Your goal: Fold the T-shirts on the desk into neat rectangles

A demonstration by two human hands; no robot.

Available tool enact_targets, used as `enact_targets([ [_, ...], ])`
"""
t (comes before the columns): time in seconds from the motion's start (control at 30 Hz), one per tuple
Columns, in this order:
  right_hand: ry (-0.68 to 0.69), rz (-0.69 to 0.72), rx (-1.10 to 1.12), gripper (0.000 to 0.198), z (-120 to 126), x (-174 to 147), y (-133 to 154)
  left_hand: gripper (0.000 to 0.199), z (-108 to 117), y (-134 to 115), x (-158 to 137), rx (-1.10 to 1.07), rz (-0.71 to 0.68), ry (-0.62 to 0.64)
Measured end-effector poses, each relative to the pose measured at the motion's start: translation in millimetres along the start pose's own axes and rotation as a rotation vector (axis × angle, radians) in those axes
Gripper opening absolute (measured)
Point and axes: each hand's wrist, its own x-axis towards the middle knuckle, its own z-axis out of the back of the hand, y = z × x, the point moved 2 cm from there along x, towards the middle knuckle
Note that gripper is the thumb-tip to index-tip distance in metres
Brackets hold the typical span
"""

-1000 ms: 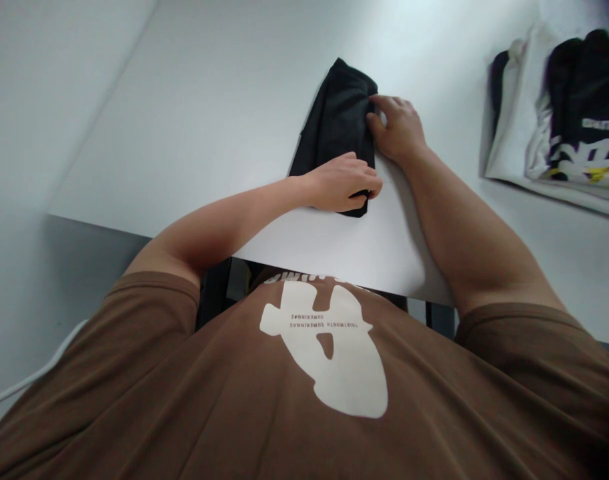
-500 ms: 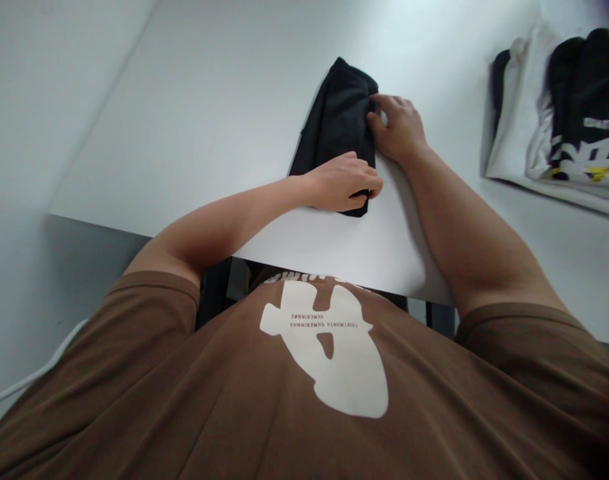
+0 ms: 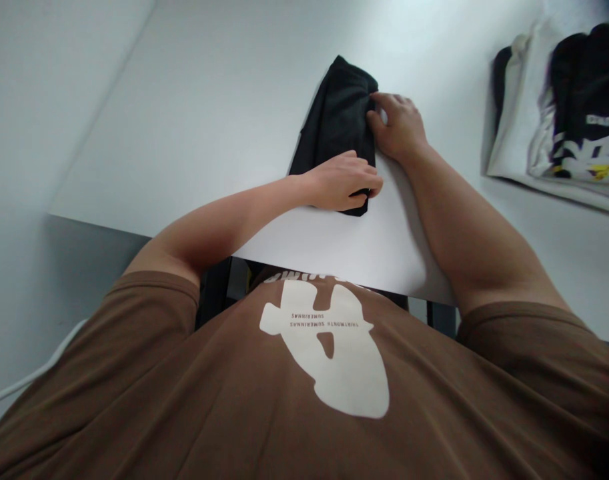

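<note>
While both hands are at work on it, the black cloth (image 3: 341, 120) lies flat on the white tabletop (image 3: 204, 147), straight out from the person's chest and near the table's front edge. From where I stand, it is already folded down into a long, narrow bundle, tapering to a peak at the far end, with a lengthwise crease along it.

The left hand (image 3: 345, 183) reaches across the near end, its grip closed around the right-hand edge, with a bit of black showing between thumb and fingers. The right hand (image 3: 397, 127) is farther up that same edge, thumb and forefinger touching it; whether that grip pinches the fabric or merely rests there, I can't make out.

I'd judge the folding well along: the main shape is there. Left to do, as I read it, is whatever this edge needs, since 2 hands are on it and neither has let go. Well apart, to the right, lie other folded garments, a white one (image 3: 515, 133) and a black printed one (image 3: 587, 87).
</note>
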Motion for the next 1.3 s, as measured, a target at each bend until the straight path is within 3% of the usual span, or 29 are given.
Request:
enact_targets([
  [1.3, -0.004, -0.004, 0.005, 0.046, 1.3, -0.6, 0.2, 0.025, -2.3, 2.1, 0.6, -0.025, 0.010, 0.008],
])
